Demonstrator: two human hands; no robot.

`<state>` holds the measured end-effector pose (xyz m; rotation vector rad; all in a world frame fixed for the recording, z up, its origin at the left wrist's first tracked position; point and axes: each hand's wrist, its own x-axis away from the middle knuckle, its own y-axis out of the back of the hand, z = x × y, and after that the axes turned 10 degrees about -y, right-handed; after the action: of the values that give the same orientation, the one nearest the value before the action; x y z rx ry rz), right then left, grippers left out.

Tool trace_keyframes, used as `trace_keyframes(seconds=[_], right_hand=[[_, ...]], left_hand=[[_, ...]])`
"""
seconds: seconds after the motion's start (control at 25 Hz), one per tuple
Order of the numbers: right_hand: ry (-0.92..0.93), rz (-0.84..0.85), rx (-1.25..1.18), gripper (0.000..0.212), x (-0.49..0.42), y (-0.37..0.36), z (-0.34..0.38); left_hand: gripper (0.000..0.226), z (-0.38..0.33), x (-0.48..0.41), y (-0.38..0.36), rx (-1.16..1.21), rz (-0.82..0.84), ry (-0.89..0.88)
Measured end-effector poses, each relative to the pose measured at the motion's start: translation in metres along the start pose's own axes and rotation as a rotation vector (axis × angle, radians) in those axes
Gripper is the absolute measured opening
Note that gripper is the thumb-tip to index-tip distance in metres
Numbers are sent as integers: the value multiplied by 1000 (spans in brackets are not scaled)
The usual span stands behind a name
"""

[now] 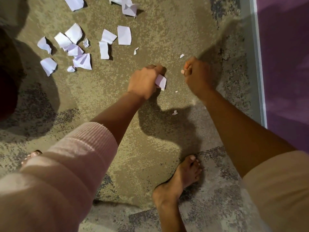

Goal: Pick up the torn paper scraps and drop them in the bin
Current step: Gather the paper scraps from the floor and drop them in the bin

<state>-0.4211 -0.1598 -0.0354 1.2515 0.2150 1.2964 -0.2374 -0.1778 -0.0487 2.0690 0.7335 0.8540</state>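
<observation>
On speckled tan carpet [167,30], torn white paper scraps [74,33] lie beyond our left hand [143,81], which clutches one white scrap [161,82]; beside it our right hand [196,75] curls, contents unclear.

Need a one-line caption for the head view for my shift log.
Clean-up under way: left hand grips a torn paper scrap above the carpet, right hand curled alongside, more scraps scattered ahead.

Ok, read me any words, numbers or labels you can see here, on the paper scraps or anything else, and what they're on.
None: no readable text in this view.
Paper scraps on the carpet: blank pale faces, no print or writing visible.
Held scrap in the left hand: blank too.
Purple wall: no sign or label.
</observation>
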Motion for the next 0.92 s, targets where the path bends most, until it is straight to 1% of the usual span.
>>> trace_keyframes(seconds=[0.12,0.2,0.28,0.36,0.48,0.52,0.64,0.8,0.88,0.92], right_hand=[[80,-58,67,23,-14,2,9],[100,-99,92,31,-24,2,14],[143,-105,175,27,-30,-1,15],[216,-133,292,19,-34,-3,15],[295,-161,379,14,-36,-6,16],[282,-155,371,14,-36,-7,15],[199,-98,227,12,-24,-9,8],[184,66,106,9,16,-19,-16],[129,92,53,18,37,-25,-25],[114,81,27,22,46,-27,-28]], left_hand=[[33,-3,4,2,-21,-37,10],[32,-4,6,2,-31,-38,-6],[31,-2,8,1,-62,-40,-19],[23,1,9,0,-81,-63,-1],[25,7,11,-5,-113,-84,-13],[26,8,11,-5,-117,-83,-7],[26,13,16,-6,-80,-78,37],[17,27,36,1,95,-128,214],[14,31,49,2,181,-143,280],[16,30,53,2,221,-144,282]])
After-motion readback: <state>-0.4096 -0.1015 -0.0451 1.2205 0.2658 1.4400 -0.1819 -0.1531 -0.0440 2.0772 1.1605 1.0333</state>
